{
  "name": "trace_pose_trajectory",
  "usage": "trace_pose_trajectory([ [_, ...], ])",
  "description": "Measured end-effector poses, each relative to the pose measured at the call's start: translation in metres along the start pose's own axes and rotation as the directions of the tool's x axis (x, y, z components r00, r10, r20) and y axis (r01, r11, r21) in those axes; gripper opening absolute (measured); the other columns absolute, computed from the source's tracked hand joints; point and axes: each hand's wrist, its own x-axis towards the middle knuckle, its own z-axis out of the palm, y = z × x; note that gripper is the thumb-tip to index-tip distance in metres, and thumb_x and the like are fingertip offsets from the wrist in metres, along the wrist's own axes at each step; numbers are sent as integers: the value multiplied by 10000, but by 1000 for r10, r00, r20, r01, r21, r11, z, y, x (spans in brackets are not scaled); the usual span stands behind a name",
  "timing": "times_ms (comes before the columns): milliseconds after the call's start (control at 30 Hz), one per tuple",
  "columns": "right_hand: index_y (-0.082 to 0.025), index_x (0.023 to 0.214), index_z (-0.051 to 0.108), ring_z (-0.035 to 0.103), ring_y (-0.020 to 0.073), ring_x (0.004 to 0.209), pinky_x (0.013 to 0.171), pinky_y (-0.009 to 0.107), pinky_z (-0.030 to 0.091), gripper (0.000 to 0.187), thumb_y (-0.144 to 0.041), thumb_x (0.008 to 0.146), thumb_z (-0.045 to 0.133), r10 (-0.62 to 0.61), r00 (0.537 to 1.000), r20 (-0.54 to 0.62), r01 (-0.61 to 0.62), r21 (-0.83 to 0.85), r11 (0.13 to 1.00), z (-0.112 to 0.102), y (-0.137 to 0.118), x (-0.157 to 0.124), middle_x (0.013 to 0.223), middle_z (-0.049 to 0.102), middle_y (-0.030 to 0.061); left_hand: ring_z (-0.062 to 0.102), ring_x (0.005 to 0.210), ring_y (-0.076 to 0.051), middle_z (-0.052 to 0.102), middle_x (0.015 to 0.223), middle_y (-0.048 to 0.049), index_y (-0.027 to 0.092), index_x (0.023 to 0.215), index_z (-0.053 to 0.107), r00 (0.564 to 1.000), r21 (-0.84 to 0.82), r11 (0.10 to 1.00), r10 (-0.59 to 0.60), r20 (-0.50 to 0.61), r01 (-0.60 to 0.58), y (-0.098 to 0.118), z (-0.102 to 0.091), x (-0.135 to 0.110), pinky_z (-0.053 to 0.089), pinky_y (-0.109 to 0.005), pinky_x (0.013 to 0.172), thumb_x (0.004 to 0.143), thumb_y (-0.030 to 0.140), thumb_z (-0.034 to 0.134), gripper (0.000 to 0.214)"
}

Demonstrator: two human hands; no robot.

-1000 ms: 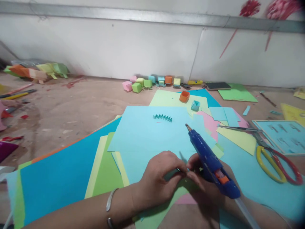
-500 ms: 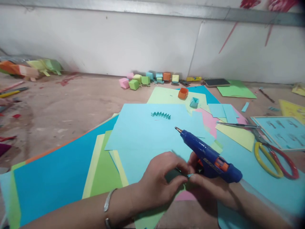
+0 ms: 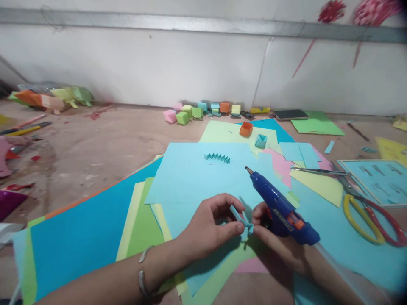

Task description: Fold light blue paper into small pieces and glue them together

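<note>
A small folded light-blue paper strip [image 3: 247, 226] is pinched between the thumb and fingers of my left hand [image 3: 212, 220]. My right hand [image 3: 271, 237] grips a blue hot glue gun [image 3: 274, 198], its nozzle pointing up and to the left. The right thumb and fingertips also touch the right end of the strip. Beyond both hands, a teal zigzag-folded paper strip [image 3: 217, 158] lies on a light-blue paper sheet [image 3: 187, 178]. Much of the glue gun's handle is hidden by my right hand.
Scissors [image 3: 365, 216] with yellow and red handles and tweezers [image 3: 321, 170] lie to the right. An orange paper box [image 3: 246, 129] and a blue one [image 3: 261, 141] stand farther back. Several small paper cubes [image 3: 197, 112] line the wall near a phone [image 3: 290, 115].
My hands have turned the folded strip so more of it shows, and the fingers have spread slightly. The glue gun's nozzle has shifted right. The camera view has tilted up a little.
</note>
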Motion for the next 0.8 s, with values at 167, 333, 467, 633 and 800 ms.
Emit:
trace_pose_trajectory([
  [167,-208,846,592,666,186,697,642,300,559,182,-352,773,675,-37,999,33,35,67,997,-1,-7,-1,781,683,35,554,703,-126,609,778,31,180,1286,353,989,335,930,131,74,-148,-2,1,-5,429,-271,676,709,49,587,636],
  [333,-211,851,582,628,161,629,589,277,534,225,-329,723,724,-45,998,32,44,27,999,6,0,-5,745,666,7,535,646,-110,602,761,48,205,1282,339,990,412,901,127,53,-138,-13,11,-10,382,-232,586,753,85,588,597],
  [467,-204,815,583,600,153,597,560,270,498,160,-302,740,685,-106,993,49,110,-107,988,8,-2,-7,709,644,-1,522,628,-106,581,708,70,216,1228,414,994,423,900,100,41,-108,-12,17,-12,373,-221,573,737,65,592,544],
  [633,-206,803,562,599,141,599,565,249,501,152,-293,737,668,9,998,-64,-8,21,1000,6,-11,-5,678,610,-19,562,743,-139,650,852,-3,181,989,579,993,392,914,117,2,-108,-3,17,-10,438,-256,660,681,66,648,335],
  [800,-203,820,573,585,138,630,581,250,486,179,-349,762,659,-7,998,-60,13,89,996,1,-11,-2,699,603,-12,596,781,-169,676,810,-32,172,766,628,985,446,881,175,3,-158,-4,11,-8,452,-306,756,785,179,639,24],
])
